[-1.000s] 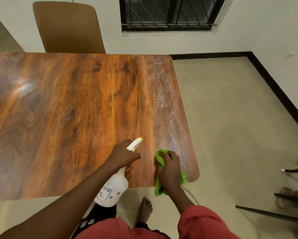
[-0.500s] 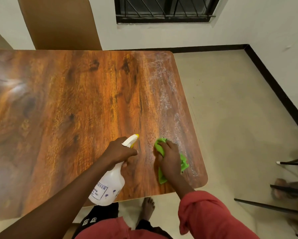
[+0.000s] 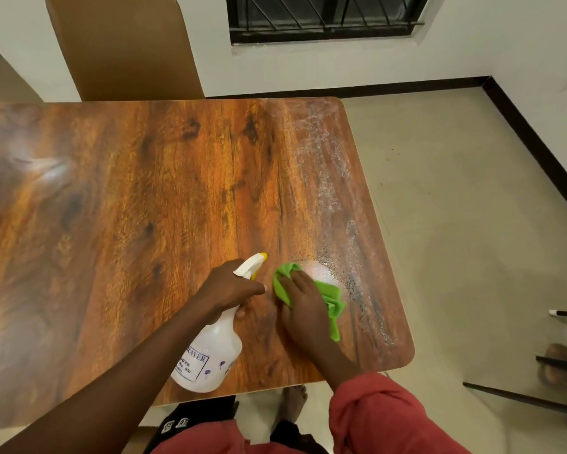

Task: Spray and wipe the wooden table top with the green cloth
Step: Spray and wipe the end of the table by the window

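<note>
The wooden table top (image 3: 151, 204) fills the left and middle of the view. A band of spray droplets (image 3: 331, 178) runs along its right side. My right hand (image 3: 303, 298) presses flat on the green cloth (image 3: 333, 301) near the table's near right corner, at the lower end of that wet band. My left hand (image 3: 231, 288) grips the neck of a white spray bottle (image 3: 210, 355) with a yellow-tipped nozzle, held just above the table beside the cloth.
A brown chair back (image 3: 124, 47) stands behind the table's far edge. The beige floor (image 3: 465, 224) lies to the right, with dark chair legs (image 3: 557, 362) at the far right. A barred window (image 3: 321, 18) is in the wall. My bare foot (image 3: 293, 401) shows below the table edge.
My right hand has slid the green cloth away from the near edge, farther up the table into the wet band. My left hand with the bottle has moved forward alongside it.
</note>
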A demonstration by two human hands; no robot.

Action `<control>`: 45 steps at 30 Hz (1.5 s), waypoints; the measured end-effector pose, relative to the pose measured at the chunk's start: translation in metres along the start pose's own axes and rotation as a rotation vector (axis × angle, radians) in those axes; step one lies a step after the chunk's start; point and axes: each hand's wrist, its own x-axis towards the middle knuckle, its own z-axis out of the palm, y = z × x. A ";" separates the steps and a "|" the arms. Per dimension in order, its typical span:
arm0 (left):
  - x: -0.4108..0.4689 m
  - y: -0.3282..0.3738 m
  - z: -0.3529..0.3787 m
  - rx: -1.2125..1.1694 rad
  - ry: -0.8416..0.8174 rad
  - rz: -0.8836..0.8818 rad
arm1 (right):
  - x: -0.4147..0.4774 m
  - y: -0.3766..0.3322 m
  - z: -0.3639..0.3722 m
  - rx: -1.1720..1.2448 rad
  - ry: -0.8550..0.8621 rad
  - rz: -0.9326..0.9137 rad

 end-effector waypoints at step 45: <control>0.089 0.032 -0.074 -0.006 -0.056 0.020 | 0.087 -0.030 0.025 0.009 0.067 0.183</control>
